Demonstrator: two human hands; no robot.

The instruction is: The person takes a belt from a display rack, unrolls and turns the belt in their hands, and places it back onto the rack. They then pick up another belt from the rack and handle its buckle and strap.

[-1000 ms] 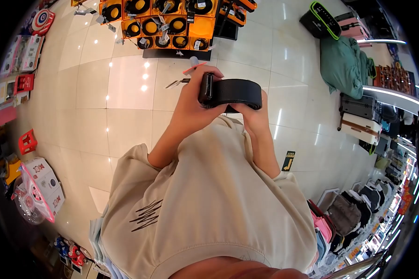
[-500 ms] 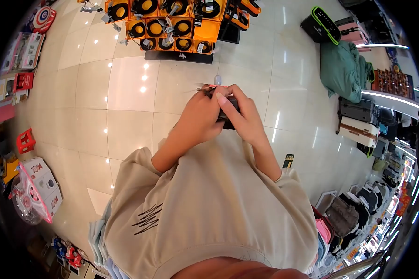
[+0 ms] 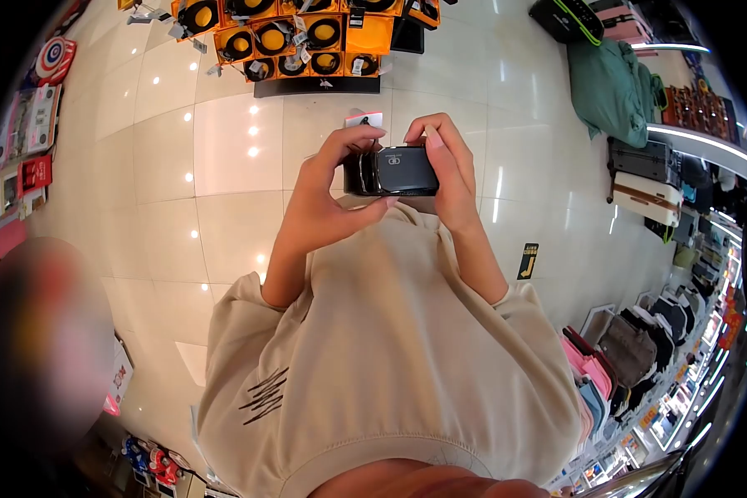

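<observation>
A black coiled belt (image 3: pixel 360 176) is held up in front of my chest, its smooth buckle plate (image 3: pixel 407 172) with a small logo facing me. My left hand (image 3: pixel 330 187) grips the coil's left side, thumb below and index finger above. Around the right end of the plate, my right hand (image 3: pixel 450 176) is closed, its thumb along the edge. A white tag with a red edge (image 3: pixel 363 119) shows just beyond my left fingers. The far side of the belt is hidden.
Ahead stands a display rack of orange boxes (image 3: pixel 344 64) with coiled belts. Suitcases (image 3: pixel 639 199) and a green-covered bundle (image 3: pixel 606 91) line the right. Clothes or bags hang at lower right. A blurred shape (image 3: pixel 46 340) fills the near left.
My hands have moved apart from being bunched together, and the belt's buckle plate has come into clear view between them. A blurred shape has appeared at the left.
</observation>
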